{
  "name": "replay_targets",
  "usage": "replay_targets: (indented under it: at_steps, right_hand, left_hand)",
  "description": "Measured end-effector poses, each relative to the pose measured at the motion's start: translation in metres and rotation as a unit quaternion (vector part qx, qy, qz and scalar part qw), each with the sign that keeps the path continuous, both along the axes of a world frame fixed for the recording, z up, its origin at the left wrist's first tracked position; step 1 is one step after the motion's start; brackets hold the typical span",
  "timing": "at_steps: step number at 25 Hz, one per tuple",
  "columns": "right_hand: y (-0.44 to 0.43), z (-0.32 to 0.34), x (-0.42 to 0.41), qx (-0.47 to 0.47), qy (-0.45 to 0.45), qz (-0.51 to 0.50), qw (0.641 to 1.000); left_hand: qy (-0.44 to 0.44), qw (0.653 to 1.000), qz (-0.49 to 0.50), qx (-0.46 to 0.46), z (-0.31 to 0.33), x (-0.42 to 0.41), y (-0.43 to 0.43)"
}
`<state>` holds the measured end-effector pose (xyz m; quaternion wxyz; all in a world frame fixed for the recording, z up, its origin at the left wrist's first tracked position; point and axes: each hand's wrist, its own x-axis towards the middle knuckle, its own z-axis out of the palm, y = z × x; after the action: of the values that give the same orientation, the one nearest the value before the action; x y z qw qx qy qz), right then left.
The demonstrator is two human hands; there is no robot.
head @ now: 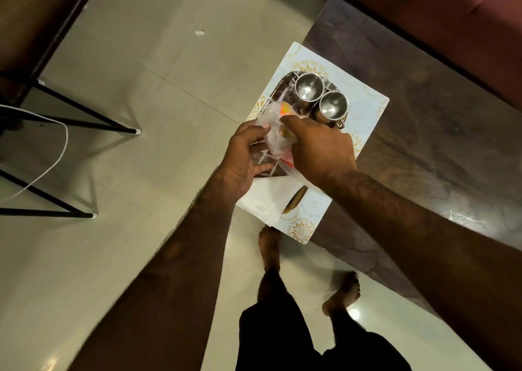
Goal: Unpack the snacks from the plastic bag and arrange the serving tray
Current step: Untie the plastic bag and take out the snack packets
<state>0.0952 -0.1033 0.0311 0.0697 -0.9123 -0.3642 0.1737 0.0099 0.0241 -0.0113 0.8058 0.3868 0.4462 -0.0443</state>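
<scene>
A clear plastic bag (275, 133) with orange and yellow snack packs inside is held above the steel serving tray (282, 88). My left hand (244, 158) grips the bag's left side with curled fingers. My right hand (319, 150) pinches the bag from the right, its fingers reaching into the plastic. Two steel cups (308, 85) (333, 104) stand side by side at the tray's far end. The tray rests on a pale floral placemat (367, 105). A white napkin (268, 198) lies at the mat's near end, beside a wooden handle (295, 201).
The placemat sits at the left edge of a dark glossy table (423, 116). A maroon sofa (423, 17) runs behind it. Black chair legs (84, 122) and a white cable (53, 158) stand on the tiled floor at left. My bare feet (269, 246) are near the table corner.
</scene>
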Motion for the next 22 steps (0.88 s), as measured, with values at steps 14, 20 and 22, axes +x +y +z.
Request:
replay_targets:
  at_steps: [14, 20, 22]
  right_hand:
    - [-0.03, 0.068, 0.001, 0.082, 0.09, -0.14, 0.983]
    - [-0.05, 0.092, -0.007, 0.152, 0.17, -0.169, 0.959]
    - [-0.059, 0.099, -0.014, 0.185, 0.167, -0.183, 0.951]
  left_hand:
    - [0.007, 0.974, -0.172, 0.148, 0.08, -0.004, -0.028]
    - [0.004, 0.962, -0.138, 0.237, 0.105, 0.006, -0.043]
    - [-0.022, 0.966, -0.115, 0.23, 0.11, 0.009, -0.051]
